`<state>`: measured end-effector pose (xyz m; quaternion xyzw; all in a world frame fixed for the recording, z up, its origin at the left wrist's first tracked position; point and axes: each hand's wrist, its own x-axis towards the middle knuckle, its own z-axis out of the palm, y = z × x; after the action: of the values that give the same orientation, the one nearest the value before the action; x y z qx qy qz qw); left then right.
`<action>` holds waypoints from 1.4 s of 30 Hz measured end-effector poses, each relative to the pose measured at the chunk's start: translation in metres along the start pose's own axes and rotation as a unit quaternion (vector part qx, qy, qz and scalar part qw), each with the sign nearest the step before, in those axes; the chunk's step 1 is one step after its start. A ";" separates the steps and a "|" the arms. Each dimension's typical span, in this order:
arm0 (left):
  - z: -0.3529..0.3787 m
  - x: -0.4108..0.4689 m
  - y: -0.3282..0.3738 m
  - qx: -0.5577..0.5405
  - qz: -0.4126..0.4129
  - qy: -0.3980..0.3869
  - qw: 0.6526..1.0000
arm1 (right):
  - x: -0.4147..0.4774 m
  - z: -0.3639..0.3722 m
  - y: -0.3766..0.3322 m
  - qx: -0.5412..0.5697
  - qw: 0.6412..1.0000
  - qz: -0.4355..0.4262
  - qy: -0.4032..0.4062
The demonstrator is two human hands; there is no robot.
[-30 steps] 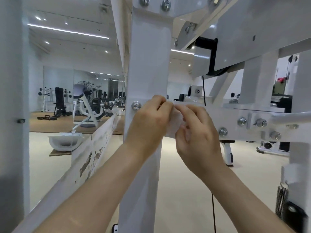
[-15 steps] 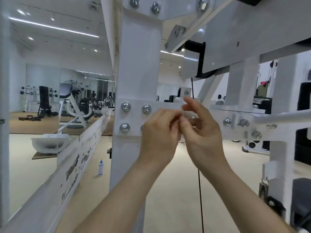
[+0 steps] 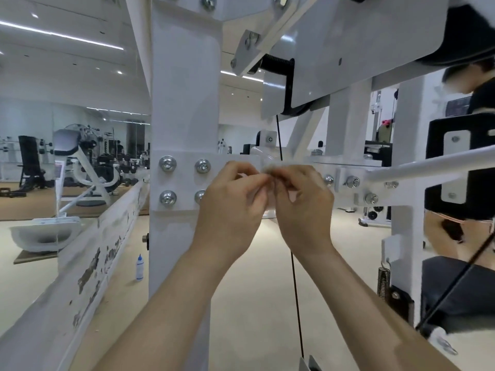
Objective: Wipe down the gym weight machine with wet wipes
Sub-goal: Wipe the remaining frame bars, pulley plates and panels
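Note:
The white weight machine fills the view, with a wide upright post (image 3: pixel 184 108) and a bolted horizontal crossbar (image 3: pixel 345 167) running right from it. My left hand (image 3: pixel 233 202) and my right hand (image 3: pixel 302 202) meet in front of the crossbar, fingertips together. Between them they pinch a small white wet wipe (image 3: pixel 270 202), mostly hidden by the fingers. Four silver bolts (image 3: pixel 167 164) sit on the plate just left of my left hand.
A black cable (image 3: pixel 294 285) hangs down behind my right wrist. A small white bottle (image 3: pixel 139 266) stands on the floor by the post. A sloped white beam (image 3: pixel 88 261) runs at the left. Another person (image 3: pixel 471 84) stands at the far right, behind black pads.
My hands have drawn closer together and lower on the crossbar, bunching the wipe between the fingertips. The view has shifted, and a person has appeared at the right.

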<state>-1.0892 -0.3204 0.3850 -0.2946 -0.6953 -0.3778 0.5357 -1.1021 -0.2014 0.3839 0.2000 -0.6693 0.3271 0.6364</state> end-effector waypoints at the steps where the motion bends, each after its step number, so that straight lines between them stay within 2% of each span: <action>1: 0.002 -0.003 0.000 0.025 0.017 -0.012 0.999 | -0.009 0.000 0.003 -0.038 0.999 -0.017 -0.002; 3: 0.004 -0.007 -0.004 0.070 0.037 -0.024 0.997 | -0.020 0.001 0.007 -0.085 0.994 -0.061 -0.019; 7: 0.002 -0.004 -0.007 0.055 0.028 -0.017 0.998 | -0.012 -0.001 0.007 -0.041 0.995 -0.023 -0.083; 13: 0.004 0.002 0.002 0.011 0.016 0.004 1.000 | 0.005 0.003 0.007 -0.013 0.999 -0.034 -0.008; 15: 0.006 -0.002 0.000 0.067 0.057 -0.006 0.996 | 0.014 -0.003 0.022 -0.034 0.998 -0.026 0.036; 18: 0.010 -0.006 -0.002 0.164 0.123 -0.029 0.978 | 0.021 -0.018 0.055 -0.100 0.994 0.002 0.045; 21: 0.019 -0.003 -0.001 0.202 0.157 -0.046 0.966 | 0.013 -0.023 0.062 -0.128 0.989 0.011 0.075; 25: 0.028 0.000 0.001 0.200 0.141 -0.032 0.969 | -0.013 -0.002 0.031 -0.078 0.995 -0.064 0.001; 28: 0.028 -0.007 -0.004 0.214 0.148 -0.049 0.964 | -0.009 -0.016 0.055 -0.099 0.991 -0.085 0.008; 32: 0.036 -0.010 -0.004 0.306 0.177 -0.101 0.930 | -0.006 -0.024 0.067 -0.124 0.990 -0.027 0.059; 37: 0.048 -0.004 0.011 0.372 0.198 -0.127 0.898 | -0.021 -0.017 0.057 -0.070 0.994 -0.087 0.015; 40: 0.048 -0.002 0.006 0.388 0.230 -0.151 0.880 | -0.022 -0.028 0.075 -0.077 0.995 -0.047 0.045; 42: 0.044 -0.003 0.000 0.424 0.250 -0.174 0.853 | -0.028 -0.038 0.099 -0.105 0.992 -0.007 0.072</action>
<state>-1.1110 -0.2833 0.3761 -0.2635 -0.7729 0.1576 0.5552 -1.1391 -0.1092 0.3371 0.1129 -0.6508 0.2643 0.7027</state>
